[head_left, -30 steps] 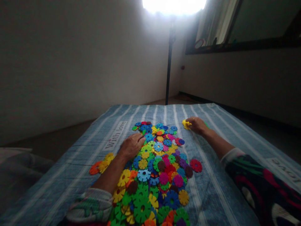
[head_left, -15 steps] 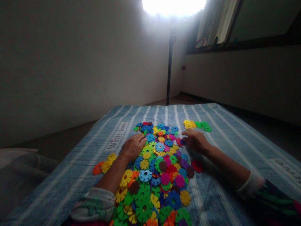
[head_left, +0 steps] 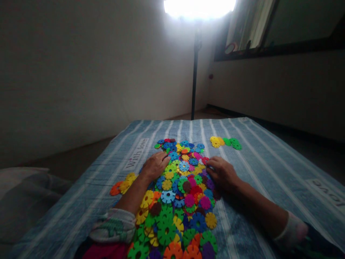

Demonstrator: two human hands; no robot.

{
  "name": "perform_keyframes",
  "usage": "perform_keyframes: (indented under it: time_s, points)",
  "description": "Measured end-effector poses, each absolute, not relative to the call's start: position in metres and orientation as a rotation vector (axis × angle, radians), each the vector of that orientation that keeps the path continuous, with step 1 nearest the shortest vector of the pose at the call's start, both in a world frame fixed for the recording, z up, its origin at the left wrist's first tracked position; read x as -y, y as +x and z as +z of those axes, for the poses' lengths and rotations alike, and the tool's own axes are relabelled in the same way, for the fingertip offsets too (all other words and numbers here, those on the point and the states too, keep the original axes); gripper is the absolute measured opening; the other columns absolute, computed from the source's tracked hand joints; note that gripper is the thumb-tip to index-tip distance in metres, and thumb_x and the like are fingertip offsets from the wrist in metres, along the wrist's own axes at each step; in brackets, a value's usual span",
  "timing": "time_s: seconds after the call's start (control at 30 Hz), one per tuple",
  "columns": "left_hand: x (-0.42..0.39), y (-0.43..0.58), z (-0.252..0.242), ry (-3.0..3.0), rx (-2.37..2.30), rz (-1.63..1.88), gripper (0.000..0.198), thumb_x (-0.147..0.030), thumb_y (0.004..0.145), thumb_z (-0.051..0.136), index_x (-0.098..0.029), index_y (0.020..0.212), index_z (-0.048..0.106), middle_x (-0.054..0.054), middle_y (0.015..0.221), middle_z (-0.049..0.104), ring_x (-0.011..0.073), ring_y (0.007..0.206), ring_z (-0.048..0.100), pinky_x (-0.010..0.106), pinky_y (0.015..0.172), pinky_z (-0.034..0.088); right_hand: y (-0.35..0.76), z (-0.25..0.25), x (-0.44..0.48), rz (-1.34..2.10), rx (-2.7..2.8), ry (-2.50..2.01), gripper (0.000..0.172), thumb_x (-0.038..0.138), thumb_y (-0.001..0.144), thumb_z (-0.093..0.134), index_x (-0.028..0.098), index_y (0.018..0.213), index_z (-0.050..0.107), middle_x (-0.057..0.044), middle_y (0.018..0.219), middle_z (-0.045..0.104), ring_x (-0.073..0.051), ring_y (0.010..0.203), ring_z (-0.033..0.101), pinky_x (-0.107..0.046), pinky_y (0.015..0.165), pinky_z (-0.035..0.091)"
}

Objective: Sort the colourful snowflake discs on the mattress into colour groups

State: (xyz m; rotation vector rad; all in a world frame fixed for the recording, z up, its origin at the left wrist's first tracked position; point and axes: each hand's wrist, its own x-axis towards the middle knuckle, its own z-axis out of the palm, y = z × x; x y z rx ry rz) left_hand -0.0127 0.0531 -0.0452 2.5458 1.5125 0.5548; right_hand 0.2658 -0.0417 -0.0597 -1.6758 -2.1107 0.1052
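A long heap of flat, notched plastic flower discs (head_left: 168, 196) in many colours runs down the middle of the cloth. My left hand (head_left: 155, 165) lies along the heap's upper left edge, fingers over the outer discs and not gripping any that I can see. At the right edge, my right hand (head_left: 222, 172) touches the outer discs, its fingers a little bent and apart. The palm and wrist hide some discs there. A small group of yellow and orange discs (head_left: 124, 186) sits left of my left forearm.
Yellow discs (head_left: 215, 141) and green discs (head_left: 234, 143) form a short row beyond my right hand. The striped blue cloth (head_left: 258, 180) covers the surface. A bright lamp (head_left: 199, 7) on a black pole (head_left: 194, 79) stands behind it. Grey fabric (head_left: 24, 201) lies at the left.
My right hand has moved nearer to me and against the heap's right edge. The red disc that lay apart there no longer shows. My left hand stays almost in place.
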Motion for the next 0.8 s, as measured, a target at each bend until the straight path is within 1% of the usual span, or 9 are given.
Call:
perform_keyframes:
  time_s: [0.17, 0.23, 0.3, 0.37, 0.43, 0.5, 0.6, 0.7, 0.8]
  points:
    - [-0.052, -0.012, -0.044, 2.554, -1.455, 0.540, 0.032, -0.036, 0.092, 0.035, -0.019, 0.081, 0.059, 0.009, 0.092, 0.066, 0.0208, 0.094, 0.061, 0.034, 0.091, 0.046, 0.259, -0.073, 0.049, 0.147, 2.050, -1.492, 0.015, 0.016, 0.085, 0.057, 0.020, 0.092, 0.068, -0.007, 0.103, 0.068, -0.022, 0.097, 0.060, -0.033, 0.084, 0.048]
    - [-0.052, -0.011, -0.044, 2.538, -1.463, 0.540, 0.031, -0.035, 0.091, 0.036, -0.018, 0.083, 0.060, 0.009, 0.096, 0.066, 0.0213, 0.097, 0.061, 0.034, 0.093, 0.046, 0.251, -0.075, 0.052, 0.172, 2.054, -1.417, 0.015, 0.017, 0.086, 0.054, 0.020, 0.090, 0.068, -0.007, 0.102, 0.068, -0.021, 0.095, 0.061, -0.033, 0.083, 0.049]
    - [-0.052, -0.011, -0.044, 2.527, -1.472, 0.540, 0.029, -0.034, 0.090, 0.037, -0.019, 0.084, 0.060, 0.009, 0.098, 0.067, 0.0214, 0.099, 0.061, 0.034, 0.094, 0.046, 0.243, -0.075, 0.055, 0.212, 2.060, -1.322, 0.019, 0.017, 0.089, 0.048, 0.021, 0.087, 0.067, -0.008, 0.100, 0.069, -0.020, 0.093, 0.062, -0.032, 0.081, 0.050]
    - [-0.051, -0.011, -0.044, 2.528, -1.464, 0.557, 0.027, -0.034, 0.090, 0.038, -0.019, 0.085, 0.061, 0.009, 0.099, 0.067, 0.0211, 0.100, 0.061, 0.034, 0.094, 0.046, 0.238, -0.074, 0.057, 0.254, 2.042, -1.220, 0.023, 0.018, 0.092, 0.045, 0.021, 0.090, 0.067, -0.008, 0.103, 0.069, -0.019, 0.095, 0.063, -0.031, 0.082, 0.051]
    - [-0.051, -0.011, -0.045, 2.536, -1.453, 0.588, 0.027, -0.033, 0.090, 0.038, -0.019, 0.083, 0.061, 0.009, 0.098, 0.068, 0.0208, 0.099, 0.062, 0.034, 0.094, 0.047, 0.239, -0.075, 0.057, 0.263, 1.997, -1.167, 0.022, 0.021, 0.091, 0.047, 0.020, 0.097, 0.067, -0.010, 0.109, 0.068, -0.020, 0.100, 0.063, -0.033, 0.086, 0.051]
    - [-0.052, -0.011, -0.045, 2.544, -1.459, 0.604, 0.027, -0.032, 0.089, 0.038, -0.020, 0.082, 0.061, 0.008, 0.097, 0.069, 0.0208, 0.098, 0.062, 0.034, 0.093, 0.047, 0.244, -0.077, 0.056, 0.227, 1.937, -1.212, 0.022, 0.025, 0.088, 0.053, 0.019, 0.103, 0.068, -0.012, 0.113, 0.067, -0.023, 0.105, 0.062, -0.037, 0.091, 0.050]
    - [-0.052, -0.011, -0.046, 2.548, -1.473, 0.596, 0.027, -0.031, 0.089, 0.038, -0.020, 0.080, 0.061, 0.008, 0.095, 0.069, 0.0208, 0.096, 0.063, 0.033, 0.090, 0.049, 0.250, -0.081, 0.055, 0.215, 1.852, -1.378, 0.026, 0.024, 0.083, 0.058, 0.017, 0.105, 0.068, -0.014, 0.112, 0.067, -0.027, 0.107, 0.061, -0.044, 0.095, 0.048]
    - [-0.053, -0.012, -0.048, 2.537, -1.477, 0.620, 0.029, -0.032, 0.090, 0.036, -0.021, 0.081, 0.061, 0.007, 0.095, 0.069, 0.0207, 0.095, 0.064, 0.033, 0.090, 0.049, 0.245, -0.086, 0.057, 0.304, 1.801, -1.455, 0.027, 0.022, 0.080, 0.059, 0.017, 0.106, 0.068, -0.014, 0.114, 0.066, -0.027, 0.110, 0.060, -0.045, 0.099, 0.046]
    - [-0.055, -0.013, -0.049, 2.535, -1.455, 0.656, 0.030, -0.031, 0.090, 0.034, -0.021, 0.083, 0.062, 0.007, 0.095, 0.069, 0.0201, 0.097, 0.063, 0.032, 0.092, 0.049, 0.232, -0.089, 0.060, 0.379, 1.784, -1.417, 0.029, 0.022, 0.080, 0.059, 0.017, 0.107, 0.068, -0.014, 0.117, 0.064, -0.027, 0.114, 0.058, -0.044, 0.103, 0.043]
